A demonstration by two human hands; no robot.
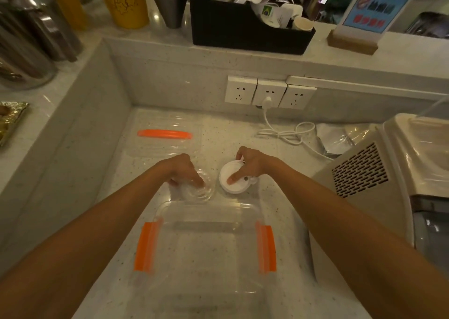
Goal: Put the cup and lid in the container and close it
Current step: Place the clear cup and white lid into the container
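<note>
A clear plastic container (206, 212) with orange side latches stands open on the counter near me, with nothing in it. Its clear cover with an orange handle (165, 134) lies flat farther back on the left. A clear plastic cup (206, 192) stands just beyond the container's far rim; my left hand (181, 170) grips it from above with fingers at its rim. Next to it on the right lies a round white lid (232, 180). My right hand (250, 165) holds this lid, thumb on its top and fingers at its far edge.
Wall sockets (268, 93) with a white plug and coiled cable (286, 131) sit behind the lid. A beige machine (379, 163) crowds the right side. On the raised ledge stand a black organiser (243, 29), yellow cups and metal tins.
</note>
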